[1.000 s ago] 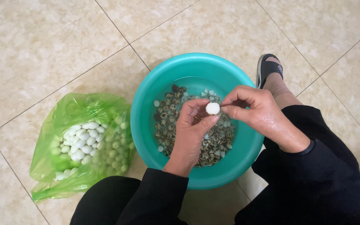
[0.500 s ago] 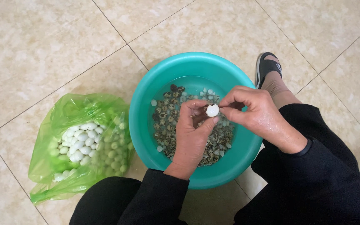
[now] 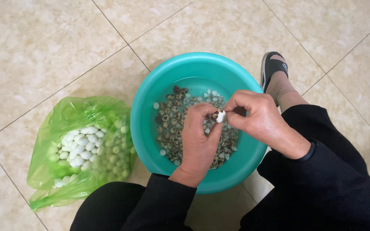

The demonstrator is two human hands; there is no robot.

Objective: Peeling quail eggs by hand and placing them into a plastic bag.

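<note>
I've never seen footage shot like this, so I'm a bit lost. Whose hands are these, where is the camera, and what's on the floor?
The camera sits on a person's head and looks down, so both hands are that person's own. They crouch over a tiled floor. The left hand and right hand together hold one small egg, partly white, partly speckled, above a teal basin. In the basin lie many speckled eggs and bits of shell in water. Beside it, a green plastic bag holds smooth white peeled eggs. A sandalled foot shows at right.
</note>
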